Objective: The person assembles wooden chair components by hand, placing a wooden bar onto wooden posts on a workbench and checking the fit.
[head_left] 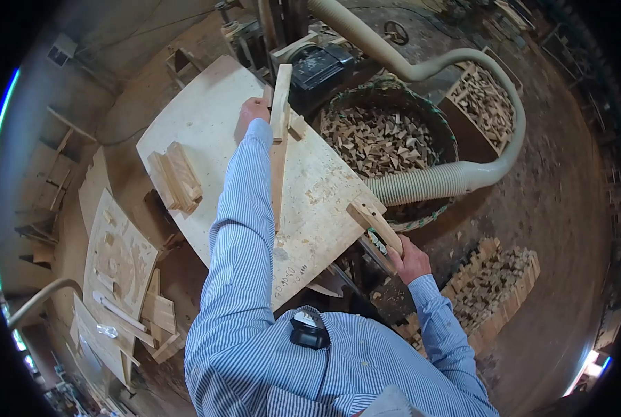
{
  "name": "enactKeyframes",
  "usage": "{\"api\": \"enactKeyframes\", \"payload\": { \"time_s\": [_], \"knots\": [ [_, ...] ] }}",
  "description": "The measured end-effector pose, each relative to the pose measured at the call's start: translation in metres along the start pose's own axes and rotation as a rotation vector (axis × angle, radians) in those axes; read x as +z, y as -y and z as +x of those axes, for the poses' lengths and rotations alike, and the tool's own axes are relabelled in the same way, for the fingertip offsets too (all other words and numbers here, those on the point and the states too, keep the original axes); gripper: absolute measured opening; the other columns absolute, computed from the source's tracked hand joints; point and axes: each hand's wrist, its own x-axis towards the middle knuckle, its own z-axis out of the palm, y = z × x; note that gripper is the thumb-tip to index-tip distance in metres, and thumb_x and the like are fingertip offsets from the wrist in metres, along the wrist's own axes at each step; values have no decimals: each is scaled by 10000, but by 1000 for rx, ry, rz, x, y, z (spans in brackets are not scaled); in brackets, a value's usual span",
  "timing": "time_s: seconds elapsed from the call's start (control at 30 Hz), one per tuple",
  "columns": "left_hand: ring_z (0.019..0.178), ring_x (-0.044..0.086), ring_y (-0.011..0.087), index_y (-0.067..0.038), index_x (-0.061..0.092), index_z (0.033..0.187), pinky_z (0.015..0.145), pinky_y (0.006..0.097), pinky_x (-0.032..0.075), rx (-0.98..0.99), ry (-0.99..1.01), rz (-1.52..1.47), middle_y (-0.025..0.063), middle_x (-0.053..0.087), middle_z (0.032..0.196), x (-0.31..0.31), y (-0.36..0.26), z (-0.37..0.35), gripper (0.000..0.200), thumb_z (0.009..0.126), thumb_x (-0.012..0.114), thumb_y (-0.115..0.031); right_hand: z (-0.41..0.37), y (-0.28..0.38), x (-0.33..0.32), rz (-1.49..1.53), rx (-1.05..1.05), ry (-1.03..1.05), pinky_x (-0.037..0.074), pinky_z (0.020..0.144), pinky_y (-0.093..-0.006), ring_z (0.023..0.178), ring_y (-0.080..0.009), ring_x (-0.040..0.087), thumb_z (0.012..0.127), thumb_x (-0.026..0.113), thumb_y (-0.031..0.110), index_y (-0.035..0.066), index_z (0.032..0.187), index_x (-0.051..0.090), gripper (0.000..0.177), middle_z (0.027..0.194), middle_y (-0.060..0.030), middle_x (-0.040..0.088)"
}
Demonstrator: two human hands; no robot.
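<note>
At upper centre, the left hand is curling against a small brown wooden piece, its exact grip unclear, on a pale plywood tabletop; right of centre, the right hand is gripping a pale wooden lever; many blocks, seemingly cut, are filling a round green-rimmed basket; stacked strips, perhaps uncut, are lying at left; handwriting is possibly reading "70.40.60"; no brand is showing legibly.

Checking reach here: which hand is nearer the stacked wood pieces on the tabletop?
Left. The left hand is beyond and right of the wood pieces; the right hand is farther, right of the tabletop.
</note>
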Motion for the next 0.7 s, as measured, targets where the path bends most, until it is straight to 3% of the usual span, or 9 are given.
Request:
{"api": "enactKeyframes", "payload": {
  "time_s": [0.07, 0.2, 0.3, 0.47, 0.53, 0.57, 0.63, 0.7],
  "knots": [
    [869, 791, 260, -47, 844, 1002, 831, 387, 621, -36, 27, -36, 148, 819, 928, -3, -4, -12, 212, 926, 780, -234, -8, -6, -2, 6, 17, 1, 584, 873, -488, 1009, -413, 726, 1004, 673, 386, 112, 1311, 623, 415, 1128, -195, 746],
    [867, 790, 228, -36, 836, 1036, 819, 366, 621, 32, 16, 36, 141, 820, 926, -3, 8, -25, 235, 944, 773, -243, -25, -18, -4, 11, 10, 20, 587, 873, -487, 1004, -406, 732, 1013, 664, 380, 117, 1323, 619, 409, 1131, -190, 750],
    [870, 786, 234, -48, 801, 1161, 828, 367, 611, 54, 93, 6, 144, 819, 957, -10, -5, -57, 290, 935, 778, -228, -38, -34, -10, 3, 9, 24, 591, 872, -484, 999, -399, 739, 1015, 666, 379, 118, 1333, 618, 415, 1132, -188, 754],
    [947, 762, 290, -76, 771, 1223, 922, 408, 581, 88, 34, 60, 199, 793, 1046, -15, -24, -96, 340, 891, 776, -150, -59, -61, -12, -8, 1, 13, 600, 870, -481, 994, -391, 751, 1014, 672, 382, 116, 1353, 615, 435, 1136, -187, 762],
    [1011, 719, 338, -78, 765, 1223, 946, 431, 566, 276, -215, 233, 193, 747, 1099, -14, -24, -106, 342, 886, 764, -136, -69, -65, -17, 11, 24, 34, 604, 869, -481, 985, -393, 755, 1012, 676, 385, 115, 1359, 615, 444, 1136, -191, 765],
    [1011, 719, 338, -78, 765, 1223, 946, 431, 566, 274, -218, 235, 193, 747, 1099, -15, -22, -112, 342, 886, 764, -136, -74, -69, -17, 12, 21, 36, 604, 869, -481, 985, -393, 755, 1012, 676, 385, 115, 1359, 615, 444, 1136, -191, 765],
    [1042, 688, 366, -80, 760, 1228, 947, 443, 563, 431, -59, 310, 187, 705, 1102, -23, -21, -127, 342, 891, 755, -140, -80, -79, -17, 5, 4, 27, 606, 867, -477, 980, -396, 757, 1007, 683, 383, 112, 1366, 615, 454, 1133, -197, 765],
    [1042, 690, 359, -74, 757, 1232, 945, 439, 563, 459, -6, 217, 185, 706, 1102, -31, -17, -146, 351, 889, 760, -148, -89, -89, -15, -12, -15, 8, 607, 866, -478, 978, -397, 757, 1004, 687, 379, 106, 1368, 614, 461, 1129, -205, 764]
  ]
}}
